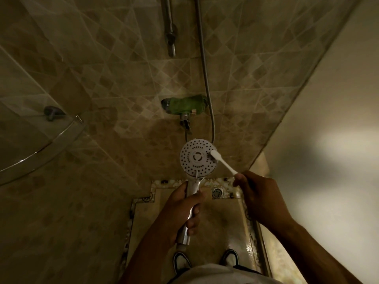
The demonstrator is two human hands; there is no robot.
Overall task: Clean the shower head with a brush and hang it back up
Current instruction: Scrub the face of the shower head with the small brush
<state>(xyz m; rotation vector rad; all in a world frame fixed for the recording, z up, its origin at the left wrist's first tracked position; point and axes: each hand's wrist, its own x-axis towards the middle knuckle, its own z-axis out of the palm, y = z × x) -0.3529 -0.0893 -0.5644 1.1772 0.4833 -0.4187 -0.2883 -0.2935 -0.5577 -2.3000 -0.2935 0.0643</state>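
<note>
Left hand (180, 210) grips the shower head (198, 157) handle; right hand (254, 191) apparently pinches the brush (222, 162) against its face.

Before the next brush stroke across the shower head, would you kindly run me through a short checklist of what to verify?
1. Left hand grips the shower head by its handle: ok.
2. Nozzle face turned up toward the camera: ok.
3. Right hand pinches the brush at its handle end: ok.
4. Bristles on the face's right edge: ok.
5. Hose hangs free of kinks: cannot tell.
6. Face is clean: cannot tell.
</note>
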